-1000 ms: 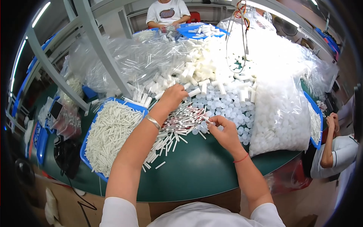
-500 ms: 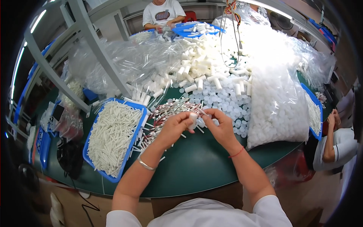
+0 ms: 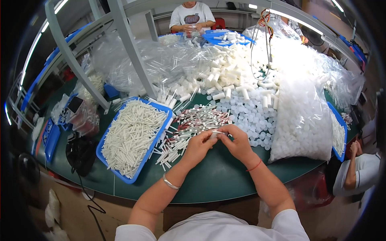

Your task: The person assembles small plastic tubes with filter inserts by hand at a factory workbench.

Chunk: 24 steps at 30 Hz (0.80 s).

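Observation:
Above the front of the green table, my left hand (image 3: 198, 148) is closed around a short white cylinder (image 3: 214, 135). My right hand (image 3: 238, 143) meets it from the right, thumb and forefinger pinched on what looks like a thin white stick at the cylinder's end; the fingers hide most of it. Just beyond my hands lies a heap of thin sticks with white and dark red parts (image 3: 197, 120). Small translucent white caps (image 3: 251, 116) spread to its right. Left of my hands, a blue tray (image 3: 138, 176) is filled with short white sticks (image 3: 132, 136).
A large clear bag of caps (image 3: 301, 124) stands at right, before another blue tray (image 3: 343, 150). White cylinders (image 3: 229, 66) pile up behind. Grey metal posts (image 3: 134, 52) and a hanging wire (image 3: 252, 52) rise over the table. One person (image 3: 192, 18) sits opposite, another (image 3: 358, 172) at right.
The view has shifted, so the table's contents sit farther right. My hands have come closer together, and the cylinder has tipped from nearly upright to lying toward my right fingers.

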Tool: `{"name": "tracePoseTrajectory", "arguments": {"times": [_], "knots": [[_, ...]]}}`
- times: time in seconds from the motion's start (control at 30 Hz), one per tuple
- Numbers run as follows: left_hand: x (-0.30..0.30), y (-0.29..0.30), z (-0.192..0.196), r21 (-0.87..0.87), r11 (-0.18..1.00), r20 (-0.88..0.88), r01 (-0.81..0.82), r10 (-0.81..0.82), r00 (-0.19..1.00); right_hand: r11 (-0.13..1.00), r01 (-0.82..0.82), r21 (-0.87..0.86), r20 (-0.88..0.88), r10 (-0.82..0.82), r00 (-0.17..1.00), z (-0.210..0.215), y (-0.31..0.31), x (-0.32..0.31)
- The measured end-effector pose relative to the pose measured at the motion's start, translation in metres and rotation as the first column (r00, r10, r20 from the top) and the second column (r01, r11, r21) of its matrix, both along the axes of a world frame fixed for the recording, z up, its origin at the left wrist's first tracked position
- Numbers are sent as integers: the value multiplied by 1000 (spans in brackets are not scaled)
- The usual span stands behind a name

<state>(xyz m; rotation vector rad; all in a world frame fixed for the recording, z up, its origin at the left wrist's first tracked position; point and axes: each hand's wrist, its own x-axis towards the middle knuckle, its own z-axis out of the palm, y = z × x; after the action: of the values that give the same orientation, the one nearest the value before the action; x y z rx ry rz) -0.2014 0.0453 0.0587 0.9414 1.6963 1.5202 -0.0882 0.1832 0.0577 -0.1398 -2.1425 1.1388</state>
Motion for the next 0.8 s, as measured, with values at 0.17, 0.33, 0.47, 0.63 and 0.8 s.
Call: {"name": "tracePoseTrajectory", "arguments": {"times": [0.17, 0.33, 0.47, 0.63, 0.8], "knots": [[-13, -5, -1, 87, 995, 396, 53, -83, 914, 991, -120, 65, -5, 121, 993, 6, 9, 1], [-22, -9, 8, -98, 994, 102, 38, -28, 994, 983, -65, 170, 19, 62, 998, 3, 13, 3], [-27, -10, 14, -99, 995, 1, 32, -32, 999, 920, -58, 388, 75, 32, 997, 0, 14, 3], [-28, 4, 24, -176, 979, 12, 107, -106, 994, 924, -117, 363, 121, 77, 990, 12, -1, 4], [-62, 33, 33, -223, 973, -231, 52, -104, 967, 928, -8, 373, 83, -25, 996, 2, 9, 3]]}}
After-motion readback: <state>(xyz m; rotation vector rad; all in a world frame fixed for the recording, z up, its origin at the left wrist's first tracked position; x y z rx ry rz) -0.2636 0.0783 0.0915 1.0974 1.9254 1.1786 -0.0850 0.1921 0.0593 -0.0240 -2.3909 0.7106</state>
